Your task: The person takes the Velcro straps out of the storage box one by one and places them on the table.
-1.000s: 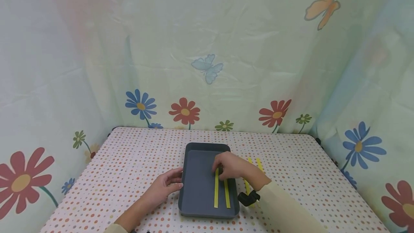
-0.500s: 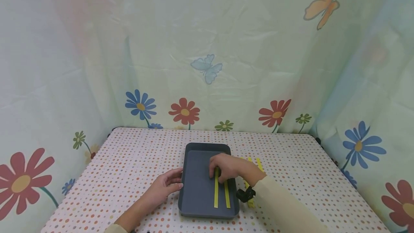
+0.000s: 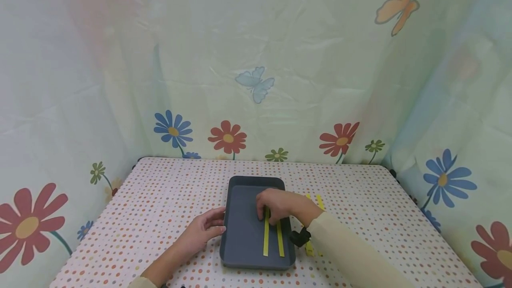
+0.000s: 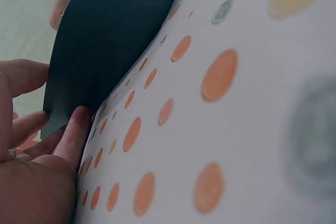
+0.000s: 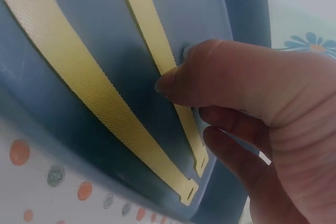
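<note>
A dark grey rectangular tray [image 3: 242, 239] stands in the middle of the table. Inside it, two yellow straps [image 3: 281, 242] with slotted ends lie lengthwise on the right half. My right hand [image 3: 279, 203] reaches over the tray's right wall and pinches the left one of them, a flat yellow strap [image 5: 149, 27], near its far end. In the right wrist view the thumb lies across this strap. My left hand [image 3: 203, 231] is at the tray's left side, fingers loosely bent; in the left wrist view its fingertips [image 4: 37, 77] are right at the tray's outer wall.
More yellow straps [image 3: 320, 201] lie on the table right of the tray, partly hidden by the right forearm. A dotted cloth [image 3: 180, 190] covers the table. Curtains [image 3: 312, 79] printed with flowers and butterflies hang behind and at both sides.
My right hand has shifted slightly left over the tray, to the strap's far end. The two straps in the tray and my left hand stay about where they were.
</note>
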{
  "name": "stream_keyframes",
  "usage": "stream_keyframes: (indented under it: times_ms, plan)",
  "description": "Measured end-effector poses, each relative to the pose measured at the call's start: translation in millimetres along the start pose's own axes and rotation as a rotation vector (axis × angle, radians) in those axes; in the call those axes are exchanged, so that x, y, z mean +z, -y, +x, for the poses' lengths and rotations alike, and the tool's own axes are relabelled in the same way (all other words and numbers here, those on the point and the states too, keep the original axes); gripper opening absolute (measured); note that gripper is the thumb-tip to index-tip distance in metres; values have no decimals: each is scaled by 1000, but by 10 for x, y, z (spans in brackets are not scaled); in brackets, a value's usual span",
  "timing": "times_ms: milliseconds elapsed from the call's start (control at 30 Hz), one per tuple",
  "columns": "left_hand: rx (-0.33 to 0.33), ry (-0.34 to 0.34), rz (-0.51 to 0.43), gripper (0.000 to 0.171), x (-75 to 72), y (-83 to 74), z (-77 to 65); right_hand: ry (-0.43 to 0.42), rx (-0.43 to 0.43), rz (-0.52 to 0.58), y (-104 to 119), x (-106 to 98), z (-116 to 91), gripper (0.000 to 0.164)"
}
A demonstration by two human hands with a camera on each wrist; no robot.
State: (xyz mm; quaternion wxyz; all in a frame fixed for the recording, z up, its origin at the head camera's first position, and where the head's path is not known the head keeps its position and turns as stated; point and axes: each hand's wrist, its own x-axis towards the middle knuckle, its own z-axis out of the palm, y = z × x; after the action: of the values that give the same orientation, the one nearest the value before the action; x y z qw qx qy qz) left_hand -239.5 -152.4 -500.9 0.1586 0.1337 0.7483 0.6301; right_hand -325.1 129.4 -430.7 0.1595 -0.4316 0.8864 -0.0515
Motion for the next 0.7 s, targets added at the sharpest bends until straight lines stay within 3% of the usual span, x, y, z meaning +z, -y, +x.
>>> stream_keyframes:
  times_ms: [700]
  plan:
    - [-16,-20,12,65,-15,3,23,39,8,-127,67,-12,122,20]
